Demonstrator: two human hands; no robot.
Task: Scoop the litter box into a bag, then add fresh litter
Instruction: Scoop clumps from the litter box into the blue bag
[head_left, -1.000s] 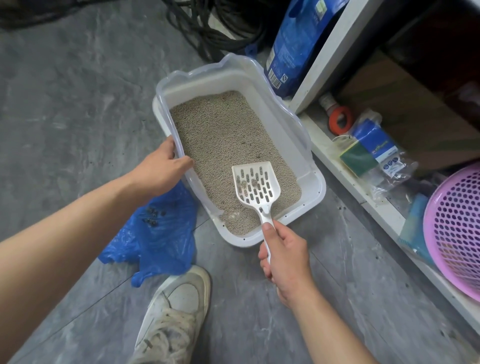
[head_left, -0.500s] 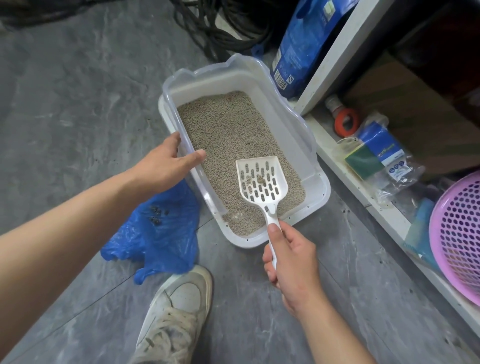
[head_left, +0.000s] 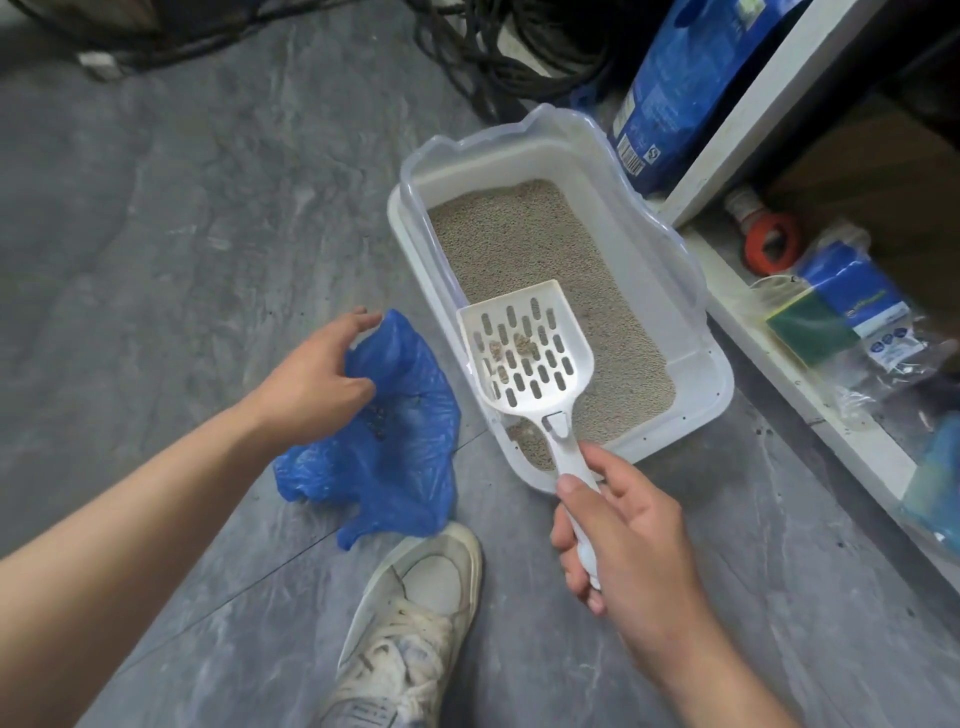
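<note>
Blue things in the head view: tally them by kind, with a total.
Thin plastic bag on the floor, under the left hand: 1
Tall printed bag behind the litter box: 1
Blue-labelled sponge pack on the shelf: 1
Total: 3

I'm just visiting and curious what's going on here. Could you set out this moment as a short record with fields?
Place: grey floor beside a low white shelf
Left hand: at the blue bag, touching its upper edge
Right hand: grip closed round the handle of the white scoop
Scoop load: a few small clumps
Litter box: holds beige litter
Also near: white shoe, blue litter sack
</note>
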